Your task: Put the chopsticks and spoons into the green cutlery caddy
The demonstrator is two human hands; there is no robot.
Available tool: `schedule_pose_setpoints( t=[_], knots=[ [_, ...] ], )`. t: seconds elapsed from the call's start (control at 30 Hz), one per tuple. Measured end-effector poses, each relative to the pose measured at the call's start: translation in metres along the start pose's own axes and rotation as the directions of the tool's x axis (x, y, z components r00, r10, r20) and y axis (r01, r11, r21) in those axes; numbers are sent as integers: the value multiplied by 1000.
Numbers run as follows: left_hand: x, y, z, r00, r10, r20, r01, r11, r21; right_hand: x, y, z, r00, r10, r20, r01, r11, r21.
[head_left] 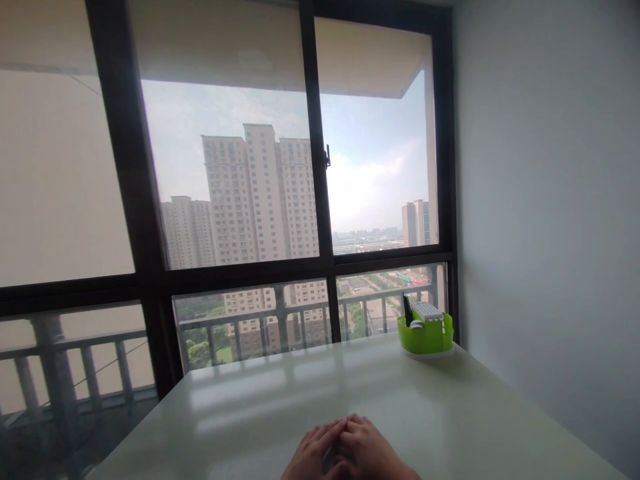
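As hands (350,450) rest together, white table (250,413)

Both hands (left hand (311,455), right hand (373,452), touching) rest on table (250,413) near edge; basket (426,335) far right corner, window (235,187) behind.

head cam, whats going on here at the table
A person rests both hands together on a glossy white table, the left hand and right hand touching at the fingertips and holding nothing visible. A green basket with small items sits at the far right corner by the window.
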State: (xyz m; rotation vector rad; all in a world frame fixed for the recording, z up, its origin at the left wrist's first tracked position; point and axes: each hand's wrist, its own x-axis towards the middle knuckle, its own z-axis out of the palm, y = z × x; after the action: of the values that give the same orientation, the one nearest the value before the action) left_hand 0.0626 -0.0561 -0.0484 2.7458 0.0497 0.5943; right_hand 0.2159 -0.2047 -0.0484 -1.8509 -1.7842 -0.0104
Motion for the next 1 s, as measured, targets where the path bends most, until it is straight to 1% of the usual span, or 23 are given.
schedule_pose_setpoints(
  t=[0.1, 0.23, 0.5, 0.73, 1.0],
  knots=[
    [0, 3, -2, 1000, 18, -19, -18, 1000, 1, -1, -4, -3, 1000, 7, 12, -7, 1000, -8],
    [-1, 7, -4, 999, -4, -34, 4, 1000, -1, -2, -8, -7, 1000, 17, -3, -17, 1000, 19],
    [-1, 4, -2, 1000, -18, -25, 18, 1000, -9, -1, -3, -3, 1000, 3, -14, -3, 1000, 21],
    [-1, 7, -4, 999, -35, -5, 34, 999, -22, -2, -5, -4, 1000, 3, -14, -3, 1000, 19],
    [-1, 5, -2, 999, -16, -35, 15, 1000, -23, -1, -5, -4, 1000, 13, -11, -12, 1000, 14]
  ],
)
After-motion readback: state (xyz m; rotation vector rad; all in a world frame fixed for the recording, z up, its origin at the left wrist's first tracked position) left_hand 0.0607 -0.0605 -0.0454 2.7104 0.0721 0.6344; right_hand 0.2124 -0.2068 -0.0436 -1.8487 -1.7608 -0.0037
